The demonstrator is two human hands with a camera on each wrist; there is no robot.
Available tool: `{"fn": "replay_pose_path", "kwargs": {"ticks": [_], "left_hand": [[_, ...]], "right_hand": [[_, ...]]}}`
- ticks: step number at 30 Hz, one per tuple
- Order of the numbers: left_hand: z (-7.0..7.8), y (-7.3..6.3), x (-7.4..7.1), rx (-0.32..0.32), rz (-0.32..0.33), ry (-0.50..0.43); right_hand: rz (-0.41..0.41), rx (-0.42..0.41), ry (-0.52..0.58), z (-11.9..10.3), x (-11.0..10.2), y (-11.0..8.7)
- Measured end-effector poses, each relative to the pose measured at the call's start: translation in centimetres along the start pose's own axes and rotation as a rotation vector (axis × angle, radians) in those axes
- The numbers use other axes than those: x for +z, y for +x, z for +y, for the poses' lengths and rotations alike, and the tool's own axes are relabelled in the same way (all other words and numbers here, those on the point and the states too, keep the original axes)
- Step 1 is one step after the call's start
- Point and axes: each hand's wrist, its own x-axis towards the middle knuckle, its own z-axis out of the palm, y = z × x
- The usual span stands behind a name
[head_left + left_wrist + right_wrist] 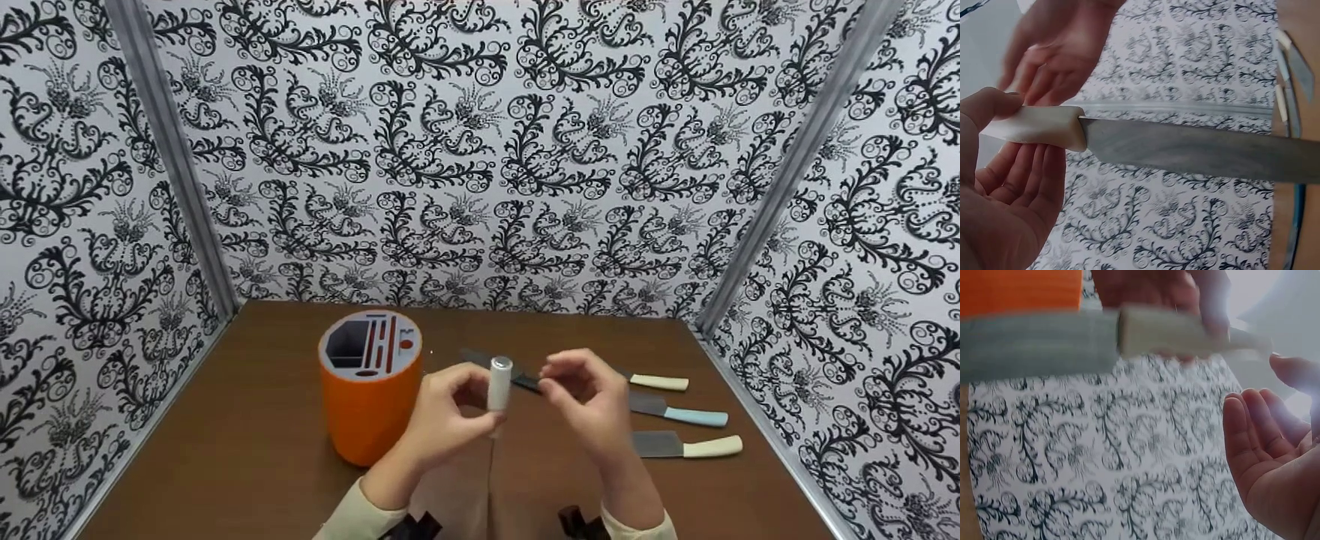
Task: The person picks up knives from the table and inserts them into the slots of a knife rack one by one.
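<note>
Above the desk point(247, 420), the left hand point(439, 421) pinches a knife handle point(1050, 126), likely for safety; the right hand point(598, 412), grip loosely parted, holds nothing.

Soft, even light is filling the head view, where the patterned wall point(465, 150) is showing brightly and the brown counter point(247, 427) is looking dimmer. In the left wrist view, the right grip point(1067, 53) is smearing, while the blade point(1202, 149) is carrying a dull gray sheen. In the right wrist view, white glare is flaring at upper right and behind the right grip's fingers; the knife handle point(1162, 333) and orange holder point(1016, 292) are blurring.
</note>
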Motion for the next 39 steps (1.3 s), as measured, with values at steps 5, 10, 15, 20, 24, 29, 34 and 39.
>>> {"fn": "replay_pose_path", "kwargs": {"ticks": [5, 10, 15, 20, 24, 29, 34, 39], "left_hand": [[1.2, 0.3, -1.5, -0.025, 0.081, -0.017], [2.4, 0.4, -2.9, -0.014, 0.164, -0.021], [3.7, 0.4, -4.3, 0.119, 0.248, -0.042], [5.4, 0.5, -5.5, 0.217, 0.362, -0.053], [6.2, 0.0, -6.6, 0.267, 0.465, -0.065], [6.7, -0.2, -7.5, 0.325, 0.573, -0.110], [7.4, 0.9, -8.1, 0.360, 0.561, -0.119], [8.0, 2.4, -9.1, 0.360, 0.513, -0.088]], "right_hand": [[0.069, 0.108, -0.042, 0.7, -1.4, 0.5], [0.084, 0.178, -0.052, 1.5, -2.1, 0.8], [0.085, 0.259, -0.045, 2.7, -2.6, 1.2], [0.119, 0.342, -0.043, 4.1, -2.8, 1.6], [0.068, 0.397, -0.074, 6.8, -1.4, 1.5], [-0.103, 0.469, -0.026, 11.1, 2.8, 0.4], [-0.196, 0.501, 0.122, 13.5, 7.7, -1.3], [-0.235, 0.526, 0.197, 14.6, 11.5, -3.2]]}}
